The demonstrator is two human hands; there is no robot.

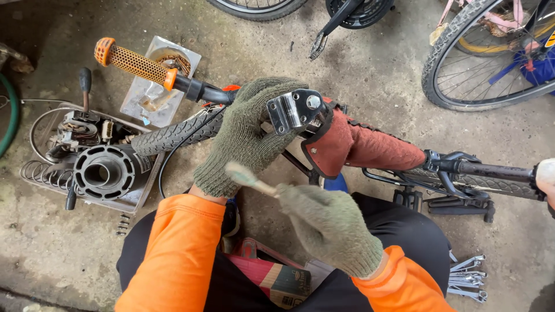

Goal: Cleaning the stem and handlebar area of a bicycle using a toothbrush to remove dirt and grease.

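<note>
Left of the bicycle stem clamp (300, 111), the gloved left hand (248, 136) wraps the handlebar (199, 91), its fingers hiding the bar there. Below the clamp, the gloved right hand (329, 228) pinches a blurred small brush (248, 178). Spanners (468, 278) lie lower right, partly cut off.

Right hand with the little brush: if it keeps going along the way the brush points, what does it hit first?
Probably the left hand. The right hand aims its small brush up-left, and the blurred tip sits at the left glove's heel, just below the handlebar stem clamp. Depth is unclear; it may pass in front.
</note>
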